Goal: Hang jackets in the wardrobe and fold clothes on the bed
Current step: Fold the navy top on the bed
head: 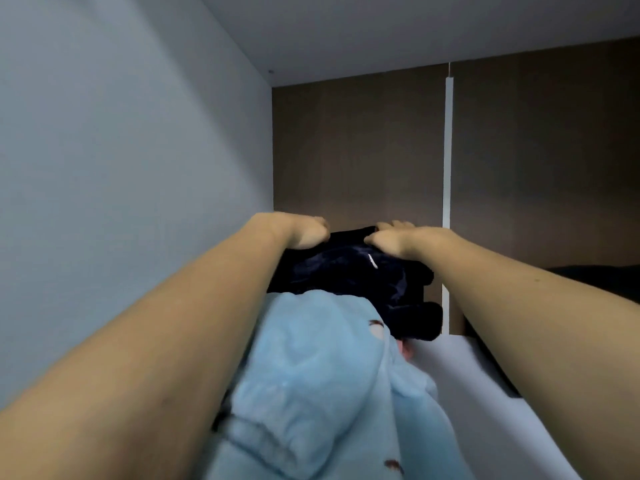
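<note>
Navy garment [349, 275] w/ both hands atop

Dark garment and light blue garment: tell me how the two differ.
The dark garment is navy, almost black; the light blue garment is pale with small brown marks. The dark garment lies farther in, and the left hand and right hand grip its far edge with curled fingers; the light blue garment lies nearer, between the forearms, with no hand on it. The light blue one overlaps the dark one's near edge. Both look soft and plush.
</note>
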